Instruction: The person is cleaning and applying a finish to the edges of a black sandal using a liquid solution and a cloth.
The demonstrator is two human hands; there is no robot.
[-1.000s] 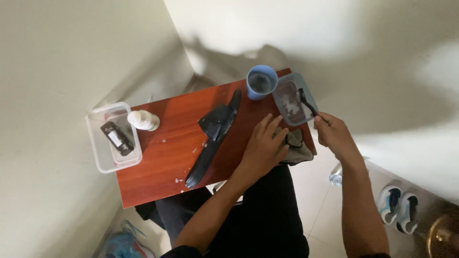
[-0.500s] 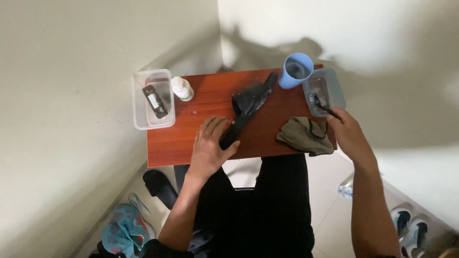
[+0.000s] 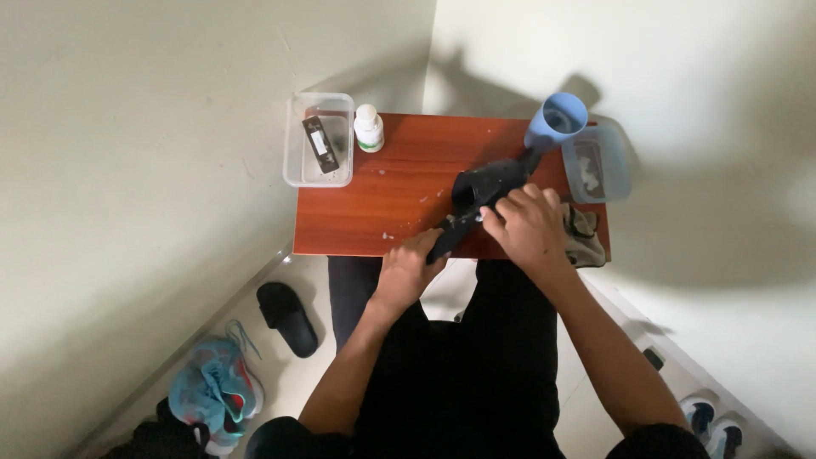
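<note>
We take the small red-brown table (image 3: 374,212) as our landmark. On its near right part lies a long black object (image 3: 486,189), slanting from the blue cup (image 3: 556,121) at the far right corner down to the table's near edge. Our left hand (image 3: 410,265) is at that near edge, fingers curled closed around the object's lower end. Our right hand (image 3: 527,228) rests over its middle, fingers bent down onto it; whether they truly clamp it we cannot tell. A crumpled drab cloth (image 3: 586,238) sits at the table's near right corner, just beside the right hand. A clear tub (image 3: 599,163) overhangs the right edge. At the far left corner stand a white bottle (image 3: 368,127) and a second clear tub (image 3: 319,138) holding a dark flat item.
</note>
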